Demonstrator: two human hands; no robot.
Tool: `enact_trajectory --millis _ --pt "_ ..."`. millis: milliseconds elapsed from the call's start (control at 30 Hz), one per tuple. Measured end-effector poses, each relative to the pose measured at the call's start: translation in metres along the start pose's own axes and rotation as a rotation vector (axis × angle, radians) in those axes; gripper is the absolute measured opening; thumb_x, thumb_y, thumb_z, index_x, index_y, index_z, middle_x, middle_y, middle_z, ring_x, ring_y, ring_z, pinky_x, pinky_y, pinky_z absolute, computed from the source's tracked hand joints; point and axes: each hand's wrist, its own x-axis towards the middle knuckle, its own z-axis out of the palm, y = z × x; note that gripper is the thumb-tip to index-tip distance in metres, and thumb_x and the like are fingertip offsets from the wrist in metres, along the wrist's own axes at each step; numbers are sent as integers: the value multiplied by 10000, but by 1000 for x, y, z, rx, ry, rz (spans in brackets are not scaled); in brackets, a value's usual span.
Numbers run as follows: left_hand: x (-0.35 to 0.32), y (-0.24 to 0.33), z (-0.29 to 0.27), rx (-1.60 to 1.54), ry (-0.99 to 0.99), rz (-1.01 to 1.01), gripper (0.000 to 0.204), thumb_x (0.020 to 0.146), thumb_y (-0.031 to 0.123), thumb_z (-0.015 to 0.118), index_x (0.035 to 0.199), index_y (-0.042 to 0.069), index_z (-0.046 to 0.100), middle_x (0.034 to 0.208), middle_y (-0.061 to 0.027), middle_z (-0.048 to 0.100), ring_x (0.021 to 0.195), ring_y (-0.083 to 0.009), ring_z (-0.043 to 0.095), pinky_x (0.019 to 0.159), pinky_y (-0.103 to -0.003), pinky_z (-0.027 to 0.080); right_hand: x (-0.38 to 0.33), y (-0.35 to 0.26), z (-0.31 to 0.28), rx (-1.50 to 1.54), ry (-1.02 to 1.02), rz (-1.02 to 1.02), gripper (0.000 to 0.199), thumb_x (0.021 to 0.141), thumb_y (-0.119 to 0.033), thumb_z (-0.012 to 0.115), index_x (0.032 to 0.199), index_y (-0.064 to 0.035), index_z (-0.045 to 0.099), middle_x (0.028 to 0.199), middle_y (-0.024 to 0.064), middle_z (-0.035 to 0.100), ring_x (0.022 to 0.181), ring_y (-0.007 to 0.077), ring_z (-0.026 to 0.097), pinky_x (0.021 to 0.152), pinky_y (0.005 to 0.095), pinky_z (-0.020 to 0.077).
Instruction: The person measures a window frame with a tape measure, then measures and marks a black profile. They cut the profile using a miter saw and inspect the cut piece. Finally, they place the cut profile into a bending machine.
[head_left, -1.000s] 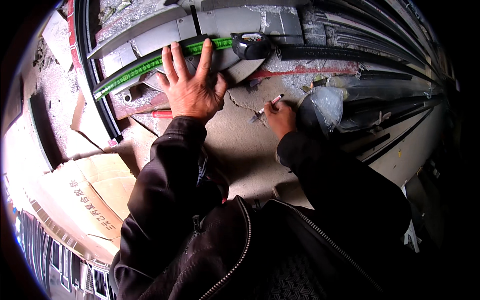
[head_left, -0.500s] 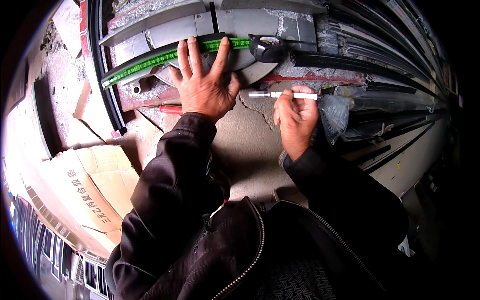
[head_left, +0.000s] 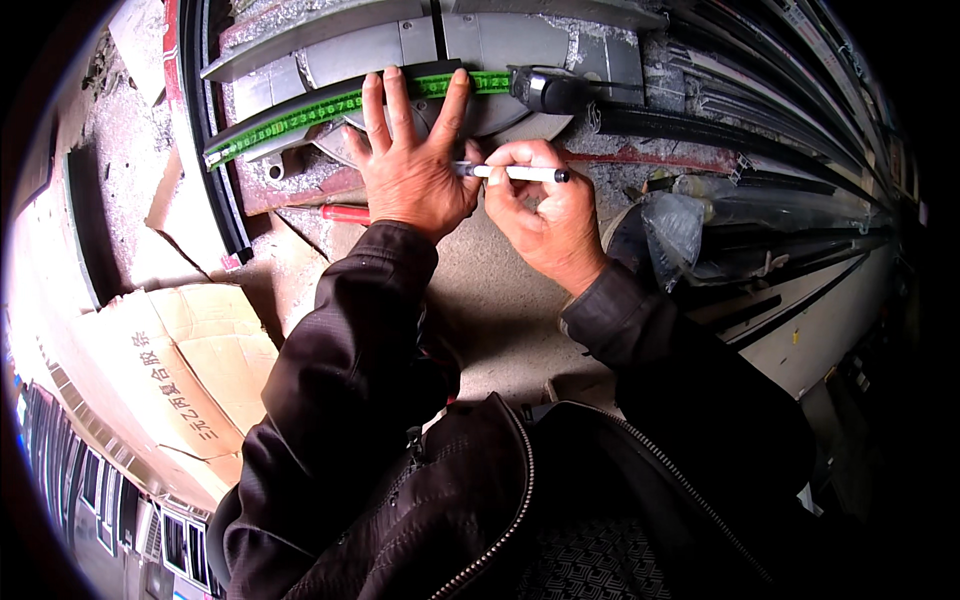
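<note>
My left hand (head_left: 410, 160) lies flat with fingers spread on a grey metal piece (head_left: 480, 115) and presses a green tape measure (head_left: 300, 115) against it. The tape's dark case (head_left: 545, 90) sits at the right end. My right hand (head_left: 545, 215) holds a white marker pen (head_left: 515, 173) level, its tip pointing left at my left thumb, just below the tape.
Grey profiles (head_left: 400, 40) lie across the top of the rough concrete floor (head_left: 500, 300). A red-handled tool (head_left: 345, 213) lies under my left wrist. Flattened cardboard (head_left: 170, 360) sits at the left, a clear plastic bag (head_left: 670, 230) and long dark strips (head_left: 780, 150) at the right.
My right hand lifted the marker from the floor and brought it up and left to my left thumb. My left hand stayed pressed on the tape measure.
</note>
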Motion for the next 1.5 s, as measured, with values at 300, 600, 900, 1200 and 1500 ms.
enact_trajectory --millis 300,600,900,1200,1500 --pt "2 2 -8 -12 -69 -2 871 816 384 639 1627 414 322 1681 -282 163 1552 -505 133 1076 -813 242 2 -5 0 -7 -12 39 135 1017 -98 683 1008 -18 575 776 32 697 639 60 644 565 242 528" --pt "2 2 -10 3 -86 0 824 833 338 552 1626 411 338 1680 -288 144 1559 -523 103 1116 -796 223 59 -43 -40 135 158 -188 124 1011 -110 673 978 0 627 733 -10 652 656 25 595 571 213 490" --pt "-1 -1 -4 -29 -28 7 853 810 365 620 1615 427 346 1683 -273 161 1551 -494 144 1063 -818 255 136 -27 -44 -11 -123 -153 41 952 -65 690 960 -27 676 782 2 658 712 65 606 642 272 511" --pt "1 1 -6 21 -82 -2 774 857 388 525 1615 412 369 1672 -284 156 1551 -518 131 1121 -781 227 145 -21 -37 35 -326 -178 48 963 -58 676 966 -28 639 768 3 630 703 70 585 633 267 496" --pt "2 0 -4 -28 -33 11 836 812 374 609 1610 421 364 1678 -281 172 1554 -506 130 1065 -809 256 149 -18 -40 -42 -366 -264 84 970 -93 666 999 -20 635 784 69 645 708 140 610 658 311 511"
